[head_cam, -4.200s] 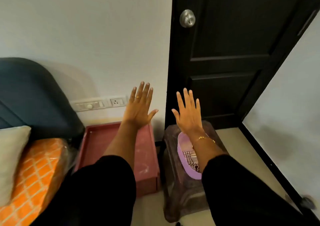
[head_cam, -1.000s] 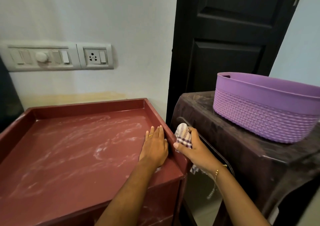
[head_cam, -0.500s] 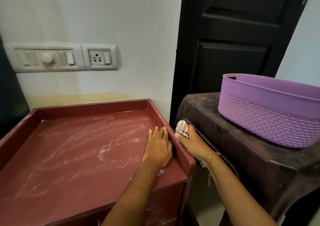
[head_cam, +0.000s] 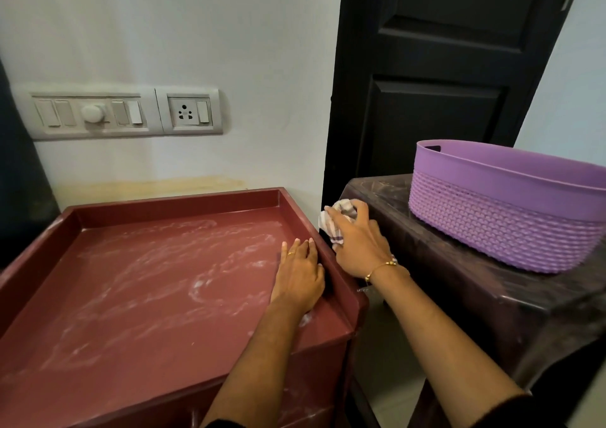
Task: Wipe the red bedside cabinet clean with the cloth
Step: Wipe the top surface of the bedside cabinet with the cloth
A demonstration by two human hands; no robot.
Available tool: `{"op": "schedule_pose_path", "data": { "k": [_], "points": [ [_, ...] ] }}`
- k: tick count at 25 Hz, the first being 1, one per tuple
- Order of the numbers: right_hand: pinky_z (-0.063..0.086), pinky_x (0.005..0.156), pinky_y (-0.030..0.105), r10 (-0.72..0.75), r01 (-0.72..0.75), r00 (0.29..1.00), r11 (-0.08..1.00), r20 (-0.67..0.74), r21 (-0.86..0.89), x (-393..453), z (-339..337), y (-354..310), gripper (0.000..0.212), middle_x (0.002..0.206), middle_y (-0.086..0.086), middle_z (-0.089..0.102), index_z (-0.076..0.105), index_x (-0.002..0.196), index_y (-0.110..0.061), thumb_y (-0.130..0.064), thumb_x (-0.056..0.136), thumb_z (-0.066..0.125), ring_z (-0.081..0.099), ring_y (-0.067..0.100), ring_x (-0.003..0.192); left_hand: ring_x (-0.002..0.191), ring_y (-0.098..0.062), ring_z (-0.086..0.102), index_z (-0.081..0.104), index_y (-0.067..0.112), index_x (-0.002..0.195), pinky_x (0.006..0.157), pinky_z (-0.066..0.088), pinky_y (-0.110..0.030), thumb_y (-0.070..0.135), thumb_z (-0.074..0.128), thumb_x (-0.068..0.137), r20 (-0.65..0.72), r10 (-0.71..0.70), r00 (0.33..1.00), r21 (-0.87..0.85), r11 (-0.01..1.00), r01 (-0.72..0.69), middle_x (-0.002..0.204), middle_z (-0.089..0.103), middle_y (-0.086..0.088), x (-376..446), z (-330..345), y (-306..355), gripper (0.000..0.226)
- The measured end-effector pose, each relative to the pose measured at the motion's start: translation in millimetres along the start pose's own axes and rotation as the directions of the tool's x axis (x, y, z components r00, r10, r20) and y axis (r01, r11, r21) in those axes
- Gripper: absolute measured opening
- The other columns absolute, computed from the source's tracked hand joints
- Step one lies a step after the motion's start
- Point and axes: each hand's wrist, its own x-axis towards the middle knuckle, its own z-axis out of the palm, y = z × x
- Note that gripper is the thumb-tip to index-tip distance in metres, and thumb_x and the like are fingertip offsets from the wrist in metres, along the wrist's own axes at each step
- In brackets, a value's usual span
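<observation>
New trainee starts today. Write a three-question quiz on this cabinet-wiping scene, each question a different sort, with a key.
1. True or false: the left hand lies flat inside the red cabinet top.
2. The right hand grips the: A) purple basket B) checked cloth C) switch panel
3. Fill in: the basket stands on the dark ____.

Key: 1 true; 2 B; 3 stool.
</observation>
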Motion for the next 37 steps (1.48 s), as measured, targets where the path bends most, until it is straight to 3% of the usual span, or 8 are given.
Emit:
{"op": "schedule_pose_path", "data": {
  "k": [4, 8, 14, 18, 23, 27, 32, 37],
  "points": [
    [0.033, 0.110, 0.041, -0.098, 0.028, 0.967, 0.958, 0.235, 0.284, -20.0, -10.4, 10.2, 0.038, 0.138, -0.005, 0.037, 0.052, 0.130, -0.033, -0.033, 0.092, 0.052, 0.040, 0.022, 0.124, 0.146, -0.026, 0.010, 0.021, 0.010, 0.147, 0.118, -0.007, -0.041, 0.022, 0.031, 0.095, 0.017, 0.020, 1.000, -0.055, 0.998, -0.019, 0.154, 0.024, -0.009, 2.6, 1.6, -3.5, 0.054],
    [0.040, 0.092, 0.023, -0.125, 0.055, 0.982, 0.904, 0.139, 0.423, -24.4, -1.8, 16.6, 0.024, 0.107, -0.001, 0.055, 0.068, 0.112, -0.020, -0.022, 0.090, 0.059, 0.055, 0.015, 0.103, 0.146, -0.025, 0.011, 0.018, 0.006, 0.147, 0.118, -0.006, -0.042, 0.032, 0.024, 0.092, 0.032, 0.010, 0.999, -0.090, 0.996, -0.008, 0.154, 0.025, -0.009, 2.8, 1.6, -7.8, 0.061],
    [0.041, 0.084, 0.022, -0.036, 0.013, 0.998, 0.901, 0.046, 0.433, -0.1, 13.1, 14.0, 0.018, 0.108, 0.009, 0.058, 0.065, 0.104, -0.009, -0.017, 0.089, 0.061, 0.059, 0.023, 0.100, 0.146, -0.024, 0.009, 0.022, 0.009, 0.147, 0.118, -0.008, -0.041, 0.022, 0.036, 0.095, -0.018, -0.007, 1.000, -0.147, 0.989, 0.004, 0.155, 0.022, -0.008, 3.7, 2.8, -7.6, 0.055],
    [0.040, 0.077, 0.019, -0.083, 0.002, 0.987, 0.865, 0.139, 0.502, -17.7, 1.6, 25.1, 0.011, 0.105, 0.007, 0.057, 0.067, 0.096, -0.013, -0.013, 0.085, 0.066, 0.056, 0.017, 0.093, 0.146, -0.023, 0.008, 0.018, 0.008, 0.147, 0.117, -0.008, -0.041, 0.021, 0.035, 0.096, -0.016, -0.010, 1.000, -0.155, 0.988, 0.008, 0.154, 0.023, -0.008, 5.0, 5.3, -8.5, 0.056],
    [0.041, 0.088, 0.026, -0.031, 0.008, 0.997, 0.951, 0.071, 0.310, 16.2, 11.6, 3.0, 0.023, 0.112, 0.013, 0.057, 0.066, 0.107, -0.010, -0.020, 0.086, 0.064, 0.055, 0.026, 0.105, 0.146, -0.025, 0.008, 0.038, 0.013, 0.141, 0.117, -0.008, -0.045, 0.020, 0.039, 0.094, 0.002, -0.018, 1.000, -0.223, 0.975, 0.018, 0.152, 0.028, -0.006, 7.3, 7.4, -13.0, 0.047],
    [0.038, 0.082, 0.019, -0.072, 0.028, 0.991, 0.939, 0.116, 0.342, -2.2, 3.9, 15.0, 0.024, 0.102, 0.002, 0.052, 0.067, 0.107, -0.012, -0.023, 0.085, 0.066, 0.053, 0.016, 0.095, 0.146, -0.024, 0.006, 0.024, 0.012, 0.146, 0.117, -0.008, -0.045, 0.018, 0.038, 0.094, 0.013, -0.026, 1.000, -0.222, 0.975, 0.028, 0.153, 0.026, -0.005, 6.9, 7.2, -14.2, 0.054],
    [0.043, 0.093, 0.034, -0.029, 0.015, 0.997, 0.978, 0.066, 0.207, 28.9, 14.9, -3.2, 0.028, 0.117, 0.014, 0.058, 0.066, 0.111, -0.011, -0.027, 0.090, 0.057, 0.056, 0.029, 0.108, 0.146, -0.027, 0.005, 0.041, 0.011, 0.138, 0.116, -0.009, -0.047, 0.017, 0.040, 0.093, 0.011, -0.021, 1.000, -0.241, 0.970, 0.023, 0.152, 0.029, -0.007, 8.1, 6.6, -14.3, 0.045],
    [0.038, 0.089, 0.025, -0.044, 0.031, 0.998, 0.966, 0.048, 0.257, 15.8, 17.7, 6.0, 0.028, 0.118, 0.008, 0.055, 0.065, 0.114, -0.013, -0.027, 0.092, 0.055, 0.053, 0.024, 0.111, 0.146, -0.025, -0.007, 0.051, 0.013, 0.131, 0.115, -0.012, -0.046, 0.015, 0.041, 0.093, 0.008, -0.037, 0.999, -0.300, 0.953, 0.038, 0.158, 0.015, -0.003, 9.9, 5.4, -15.3, 0.039]
  ]
}}
